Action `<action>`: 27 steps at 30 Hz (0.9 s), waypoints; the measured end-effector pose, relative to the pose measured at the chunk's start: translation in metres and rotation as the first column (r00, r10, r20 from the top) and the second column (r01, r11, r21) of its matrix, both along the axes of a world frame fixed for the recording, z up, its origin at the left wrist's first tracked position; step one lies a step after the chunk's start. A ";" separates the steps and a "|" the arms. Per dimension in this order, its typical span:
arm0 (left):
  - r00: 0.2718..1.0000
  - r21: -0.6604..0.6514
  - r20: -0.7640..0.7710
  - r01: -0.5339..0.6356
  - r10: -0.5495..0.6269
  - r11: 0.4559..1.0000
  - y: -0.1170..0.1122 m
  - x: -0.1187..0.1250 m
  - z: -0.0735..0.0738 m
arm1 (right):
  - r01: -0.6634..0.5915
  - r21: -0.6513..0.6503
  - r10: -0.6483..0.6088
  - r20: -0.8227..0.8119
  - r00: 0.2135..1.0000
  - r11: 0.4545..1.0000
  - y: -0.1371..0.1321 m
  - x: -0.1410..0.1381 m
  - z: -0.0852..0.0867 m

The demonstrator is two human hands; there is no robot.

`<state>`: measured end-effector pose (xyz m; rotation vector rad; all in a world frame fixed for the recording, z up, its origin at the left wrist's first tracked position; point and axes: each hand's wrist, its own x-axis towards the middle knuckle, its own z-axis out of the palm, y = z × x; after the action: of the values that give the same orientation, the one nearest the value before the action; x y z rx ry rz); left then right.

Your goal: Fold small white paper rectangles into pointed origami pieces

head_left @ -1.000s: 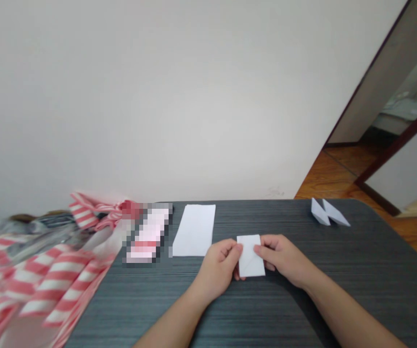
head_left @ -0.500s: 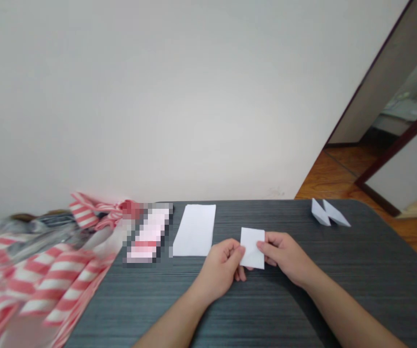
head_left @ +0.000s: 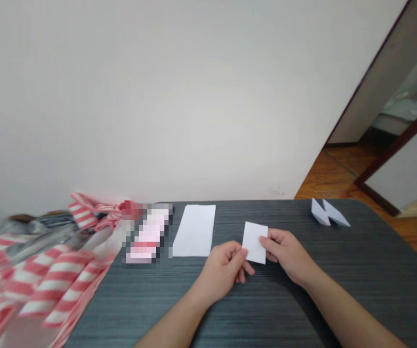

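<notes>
Between my hands, above the dark table, is a small folded white paper [head_left: 254,239], slightly tilted. My left hand [head_left: 226,263] pinches its lower left corner between thumb and fingers. My right hand [head_left: 281,249] grips its right edge, with the thumb on the front and the other fingers behind. To the left of my hands lies a stack of white paper sheets [head_left: 195,230]. Two pointed folded paper pieces [head_left: 329,212] rest near the table's far right corner.
The dark wood-grain table [head_left: 179,309] meets a pale wall [head_left: 194,96]. A pixelated pink-and-white object [head_left: 150,234] lies at its left edge. Red-and-white striped cloth [head_left: 49,280] is heaped on the left. A doorway and wooden floor [head_left: 324,174] show at the right.
The folded paper has tilted clockwise and moved slightly up and to the right with my right hand. My left hand still holds its lower left corner.
</notes>
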<state>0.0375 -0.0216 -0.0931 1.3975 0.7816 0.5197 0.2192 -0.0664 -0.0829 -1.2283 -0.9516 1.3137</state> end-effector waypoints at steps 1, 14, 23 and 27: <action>1.000 -0.010 0.014 0.001 0.000 1.000 0.000 0.000 -0.001 | 0.007 0.002 -0.007 -0.001 1.000 1.000 0.000 0.000 -0.001; 0.989 -0.068 0.133 -0.058 0.066 0.996 0.004 0.002 -0.001 | -0.099 0.015 0.098 0.096 0.991 0.995 0.001 0.000 -0.007; 0.973 -0.167 0.180 -0.113 0.143 0.979 0.003 0.003 0.005 | -0.113 0.277 0.005 0.364 0.931 0.954 -0.004 0.003 -0.005; 0.977 -0.172 0.182 -0.080 0.112 0.982 0.002 0.001 0.005 | -0.161 0.351 -0.052 0.525 0.850 0.922 -0.005 0.007 0.003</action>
<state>0.0388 -0.0191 -0.0880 1.1437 0.7214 0.6415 0.2259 -0.0710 -0.0803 -1.2722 -1.5682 0.7714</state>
